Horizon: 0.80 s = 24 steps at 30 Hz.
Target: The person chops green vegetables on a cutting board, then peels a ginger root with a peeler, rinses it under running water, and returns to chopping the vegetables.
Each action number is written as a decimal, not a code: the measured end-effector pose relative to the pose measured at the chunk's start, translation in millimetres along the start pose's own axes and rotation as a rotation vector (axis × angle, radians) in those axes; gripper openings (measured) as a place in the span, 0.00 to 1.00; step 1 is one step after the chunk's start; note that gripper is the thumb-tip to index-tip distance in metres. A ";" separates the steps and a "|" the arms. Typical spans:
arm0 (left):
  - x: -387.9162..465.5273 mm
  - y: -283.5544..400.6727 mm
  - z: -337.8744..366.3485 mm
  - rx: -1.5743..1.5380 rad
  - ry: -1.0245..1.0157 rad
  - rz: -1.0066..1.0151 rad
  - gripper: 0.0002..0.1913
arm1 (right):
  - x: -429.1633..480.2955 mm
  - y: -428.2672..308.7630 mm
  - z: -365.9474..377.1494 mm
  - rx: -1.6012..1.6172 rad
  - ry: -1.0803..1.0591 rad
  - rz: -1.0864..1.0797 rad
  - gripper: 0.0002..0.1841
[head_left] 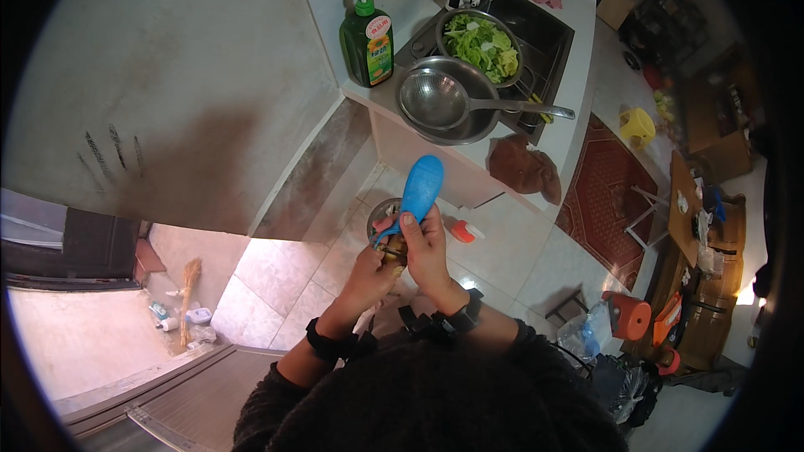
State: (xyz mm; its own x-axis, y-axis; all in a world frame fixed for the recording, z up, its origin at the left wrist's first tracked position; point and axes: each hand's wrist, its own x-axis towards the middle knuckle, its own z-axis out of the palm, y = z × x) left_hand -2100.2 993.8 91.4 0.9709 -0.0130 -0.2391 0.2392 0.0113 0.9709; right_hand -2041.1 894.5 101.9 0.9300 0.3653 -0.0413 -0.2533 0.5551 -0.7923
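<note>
My right hand (pixel 430 248) is closed around a peeler with a broad blue plastic handle (pixel 422 185), which points away from me. Its narrow blue head curves back toward my left hand (pixel 370 273). A brownish-yellow piece of produce (pixel 394 250), perhaps a potato, sits in my left hand, partly hidden by the fingers. The blade's contact with it is too small to make out. Beneath my hands, a round container (pixel 375 213) with pale scraps in it shows in part near the floor.
A counter carries a steel bowl (pixel 433 133) with a perforated ladle (pixel 433 97), a bowl of lettuce (pixel 480 44), a green pump bottle (pixel 367 44) and a brown cloth (pixel 524 166). The sink (pixel 556 34) lies behind. A red-and-white object (pixel 463 231) rests on the floor tiles.
</note>
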 end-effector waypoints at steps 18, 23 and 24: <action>-9.1 1.5 -0.1 0.276 0.277 0.117 0.22 | 22.1 -31.3 -2.1 -0.295 0.138 -0.301 0.09; -2.8 5.2 6.8 0.114 0.289 0.041 0.25 | 12.6 -12.9 12.6 -0.075 0.102 -0.086 0.08; -2.7 7.6 8.3 0.137 0.292 0.041 0.25 | 9.8 -6.0 14.8 -0.026 0.056 -0.073 0.07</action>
State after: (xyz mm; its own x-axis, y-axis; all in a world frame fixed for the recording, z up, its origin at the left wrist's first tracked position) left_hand -2101.1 985.7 99.6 0.9465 0.2719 -0.1741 0.2151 -0.1288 0.9681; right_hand -2034.4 905.8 115.3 0.9594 0.2816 -0.0159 -0.1775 0.5590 -0.8100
